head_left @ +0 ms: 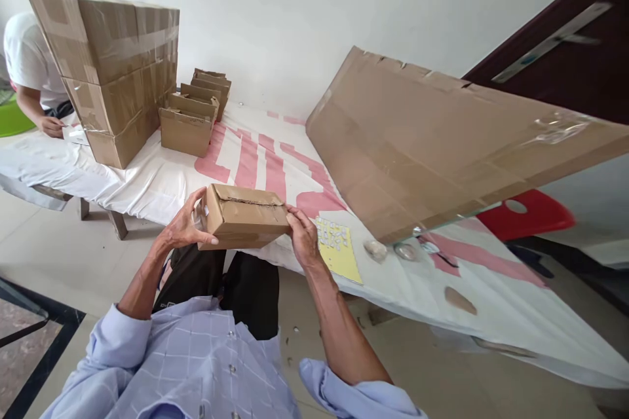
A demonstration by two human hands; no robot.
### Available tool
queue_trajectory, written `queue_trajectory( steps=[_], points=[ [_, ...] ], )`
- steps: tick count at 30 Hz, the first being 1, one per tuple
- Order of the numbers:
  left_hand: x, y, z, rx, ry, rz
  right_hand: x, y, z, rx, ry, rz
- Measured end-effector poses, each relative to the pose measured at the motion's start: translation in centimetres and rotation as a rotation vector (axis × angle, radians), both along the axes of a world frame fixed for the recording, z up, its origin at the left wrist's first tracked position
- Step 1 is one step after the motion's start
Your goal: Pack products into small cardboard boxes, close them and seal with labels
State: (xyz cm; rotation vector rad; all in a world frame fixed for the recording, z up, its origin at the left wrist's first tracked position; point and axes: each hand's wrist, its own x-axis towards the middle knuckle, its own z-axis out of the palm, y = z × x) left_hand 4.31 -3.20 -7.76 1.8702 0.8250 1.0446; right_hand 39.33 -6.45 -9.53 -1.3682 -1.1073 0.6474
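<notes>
Between my two hands, above my lap and close to the table edge, is a small brown cardboard box (250, 217) with its top flaps folded together along a seam. My left hand (188, 224) grips the box's left end, fingers behind and thumb on the lower front corner. Something clear and shiny shows between that palm and the box, too small to name. At the right end, my right hand (303, 234) is closed on the box's edge, fingertips near the end of the seam. A yellow sheet (350, 267) with several small whitish pieces lies beside my right hand.
Stacked taped cartons (118, 46) stand at the left, hiding part of another person (29, 59). Several open small boxes (187, 131) line the table (147, 193) behind. A large leaning cardboard panel (422, 137), a red stool (535, 213) and two roundish translucent items (376, 249) are at the right.
</notes>
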Motion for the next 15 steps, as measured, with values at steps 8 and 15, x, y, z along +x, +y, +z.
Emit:
queue_trajectory(
  steps=[8,15],
  points=[
    [-1.6,-1.2,-3.5,-0.022,0.065,-0.048,-0.6,-0.3,0.1,0.012,-0.017,0.067],
    [0.2,-2.0,-4.0,-0.117,0.0,0.013,0.9,0.4,-1.2,0.027,0.01,0.027]
  ],
)
